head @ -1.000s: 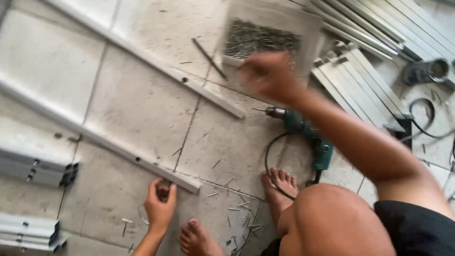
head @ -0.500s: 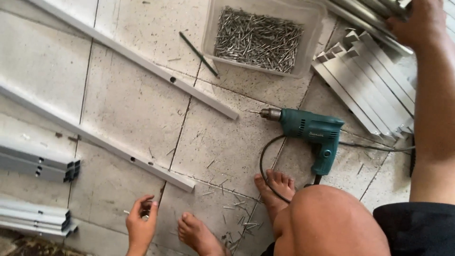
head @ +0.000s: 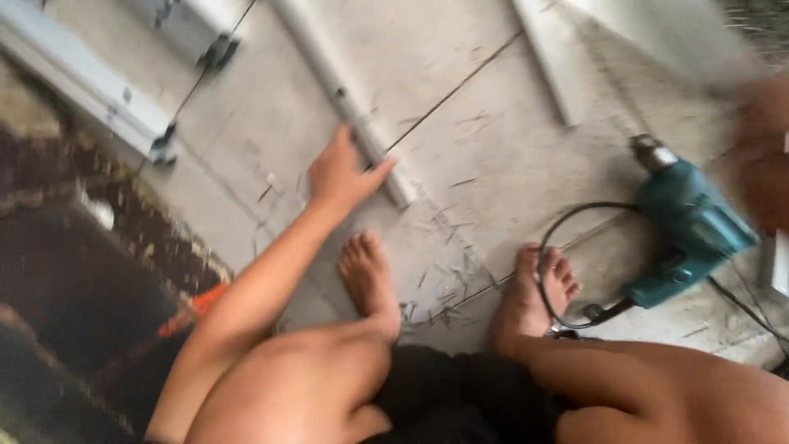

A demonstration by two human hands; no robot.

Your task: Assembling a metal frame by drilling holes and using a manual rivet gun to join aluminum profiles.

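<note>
My left hand (head: 341,173) lies on the near end of a long grey metal bar (head: 329,78) on the tiled floor, thumb spread out to the right, palm down. My right hand (head: 764,156) is a blur at the right edge, above a teal electric drill (head: 690,230) that lies on the floor; what it holds cannot be made out. My bare feet (head: 370,279) rest on the tiles between the bar and the drill.
The drill's black cord (head: 567,214) loops around my right foot (head: 538,288). Small screws and metal shavings (head: 444,288) are scattered on the tiles. Another bar (head: 551,57) lies further back, grey metal profiles (head: 82,82) at the upper left, dark ground (head: 74,288) at the left.
The view has swung left and down and blurred. My left hand moved up onto the end of the bar. My right arm came down from the far right toward the drill.
</note>
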